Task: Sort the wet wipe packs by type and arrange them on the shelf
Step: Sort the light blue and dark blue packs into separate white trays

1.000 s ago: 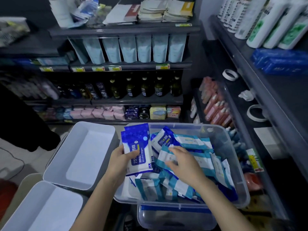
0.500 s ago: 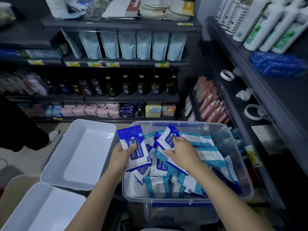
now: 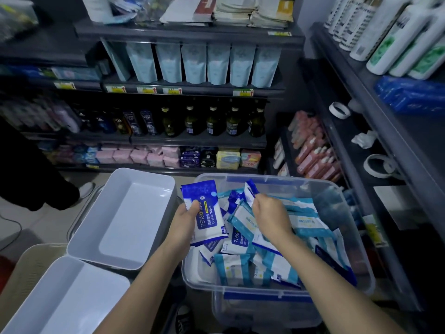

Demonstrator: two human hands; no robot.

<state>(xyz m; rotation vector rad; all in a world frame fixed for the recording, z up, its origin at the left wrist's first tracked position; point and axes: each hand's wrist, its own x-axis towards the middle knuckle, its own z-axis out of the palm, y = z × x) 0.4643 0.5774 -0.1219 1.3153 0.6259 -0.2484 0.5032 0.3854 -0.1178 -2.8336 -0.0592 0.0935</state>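
Dark store shelves (image 3: 212, 140) surround a clear bin (image 3: 330, 198) beside two white trays (image 3: 125, 220)

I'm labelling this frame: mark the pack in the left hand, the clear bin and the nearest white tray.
Blue pack (image 3: 209, 220): head view, printed front.
Clear bin (image 3: 301, 181): head view, far rim.
White tray (image 3: 72, 304): head view, bare floor.

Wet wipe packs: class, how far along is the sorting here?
Done: nothing visibly; the far white tray and near white tray hold no packs. In hand: the left hand grips a dark-blue alcohol pack, the right hand pinches a second dark-blue pack. Left: the mixed pile in the clear bin, then shelving.
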